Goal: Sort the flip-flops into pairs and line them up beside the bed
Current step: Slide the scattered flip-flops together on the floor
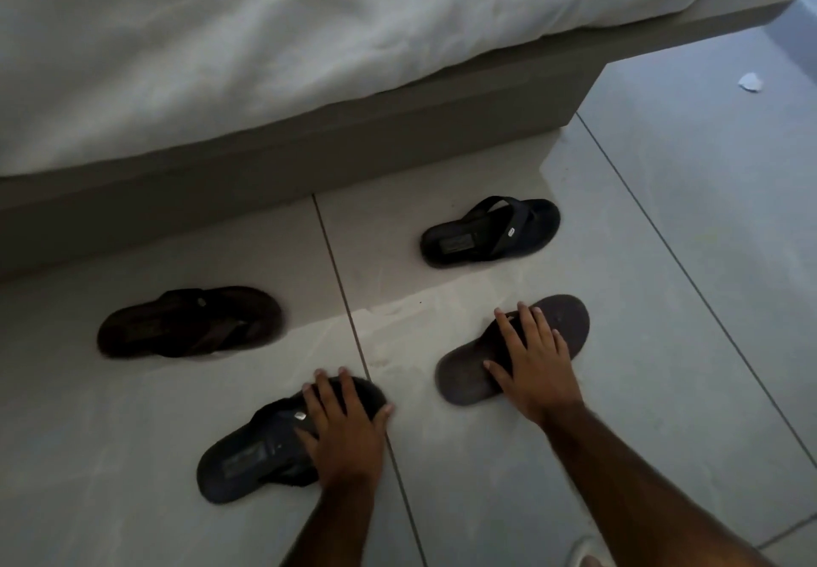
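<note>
Nearest flip-flop: a black rubber flip-flop with a small silver tag on its strap [265, 447] lies strap-up on the pale grey tiled floor [663, 301], toe pointing up-right.
Left hand [342, 423]: fingers spread wide, palm flat on that flip-flop's toe end, pressing rather than gripping.
Next flip-flop: a dull brown flip-flop turned sole-up [513, 347] lies to the right across a tile seam.
Right hand [528, 361]: fingers splayed, resting flat on its middle.
Further left: a dark brown strapped flip-flop [190, 322], untouched, well apart from both hands.
Furthest: a second black flip-flop with a white tag [488, 231], near the grey bed base [309, 160].
Count: four flip-flops, two black, two brown.
Bed: white duvet [265, 36] hangs over the base.
</note>
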A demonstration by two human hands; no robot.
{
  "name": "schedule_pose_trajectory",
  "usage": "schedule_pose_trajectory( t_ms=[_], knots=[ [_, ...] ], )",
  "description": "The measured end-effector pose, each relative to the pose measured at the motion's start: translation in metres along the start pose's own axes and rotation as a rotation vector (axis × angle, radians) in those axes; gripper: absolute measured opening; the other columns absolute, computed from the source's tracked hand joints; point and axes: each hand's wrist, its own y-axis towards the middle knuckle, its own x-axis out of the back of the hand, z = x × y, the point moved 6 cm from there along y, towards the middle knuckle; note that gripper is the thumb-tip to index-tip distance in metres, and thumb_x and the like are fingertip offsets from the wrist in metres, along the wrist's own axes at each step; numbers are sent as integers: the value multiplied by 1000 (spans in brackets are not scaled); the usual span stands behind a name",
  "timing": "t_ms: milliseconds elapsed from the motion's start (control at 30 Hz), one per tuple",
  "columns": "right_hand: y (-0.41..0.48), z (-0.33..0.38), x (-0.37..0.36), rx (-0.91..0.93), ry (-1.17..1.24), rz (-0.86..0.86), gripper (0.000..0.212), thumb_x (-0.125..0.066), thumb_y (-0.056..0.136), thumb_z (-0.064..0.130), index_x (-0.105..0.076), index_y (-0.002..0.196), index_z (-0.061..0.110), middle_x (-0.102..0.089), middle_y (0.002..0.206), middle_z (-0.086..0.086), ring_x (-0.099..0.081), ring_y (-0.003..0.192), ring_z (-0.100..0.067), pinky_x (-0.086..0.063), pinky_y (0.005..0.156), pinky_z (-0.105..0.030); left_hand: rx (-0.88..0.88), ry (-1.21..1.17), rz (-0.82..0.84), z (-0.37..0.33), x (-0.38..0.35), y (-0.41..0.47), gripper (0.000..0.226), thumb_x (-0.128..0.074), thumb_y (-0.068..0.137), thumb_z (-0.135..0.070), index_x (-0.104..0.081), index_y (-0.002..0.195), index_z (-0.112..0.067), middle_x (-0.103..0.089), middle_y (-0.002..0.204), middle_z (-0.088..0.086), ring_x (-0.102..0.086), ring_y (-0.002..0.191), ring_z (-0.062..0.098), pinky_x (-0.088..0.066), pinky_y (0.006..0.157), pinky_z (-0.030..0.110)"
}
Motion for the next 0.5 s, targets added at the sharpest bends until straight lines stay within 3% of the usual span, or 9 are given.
schedule_pose_trajectory(
  t_ms=[333,433,500],
  knots=[
    [10,6,8,-41,85,-71,67,-32,97,64,-22,158,38,-16,169,-5,-7,156,-28,-11,123,-54,28,-277,30,-120,42,98,90,-54,94,-55,-4,161,-21,7,169,15,8,155,38,-3,118,69],
    [12,6,10,-38,43,-73,67,-34,98,62,-23,158,36,-16,169,-7,-6,156,-29,-11,124,-56,4,-303,38,-123,65,115,95,-65,90,-48,-7,161,-24,12,168,15,8,154,40,-11,120,65],
    [10,4,10,-56,27,-103,69,-35,98,62,-20,159,35,-13,169,-8,-2,157,-30,-8,124,-57,-36,-245,-50,-114,77,112,99,-71,83,-52,-15,159,-24,8,169,15,3,154,41,-16,121,62]
  ],
)
